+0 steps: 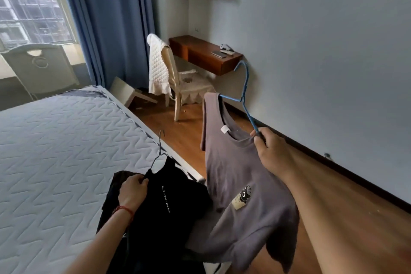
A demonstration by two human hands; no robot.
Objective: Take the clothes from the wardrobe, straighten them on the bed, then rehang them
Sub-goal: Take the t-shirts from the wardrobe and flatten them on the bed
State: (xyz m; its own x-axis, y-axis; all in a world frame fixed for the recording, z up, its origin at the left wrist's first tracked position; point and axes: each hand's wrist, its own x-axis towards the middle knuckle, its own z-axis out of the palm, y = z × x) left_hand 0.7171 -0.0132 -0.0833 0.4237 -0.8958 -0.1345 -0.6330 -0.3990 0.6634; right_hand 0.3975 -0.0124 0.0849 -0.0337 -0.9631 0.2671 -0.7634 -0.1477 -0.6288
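Right grip clasps blue hanger, grey shirt drooping below; left grip clutches black shirt.

Your left hand sits low over the bed's near edge, fingers curled, pinching the black shirt at its shoulder; red cord on the wrist. Your right hand is higher, off the bed's side, arm extended, fingers gripping the blue hanger.

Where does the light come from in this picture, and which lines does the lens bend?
Head view: daylight enters through the window at upper left, leaving the wall evenly lit; the wide-angle lens bows the curtain and baseboard.
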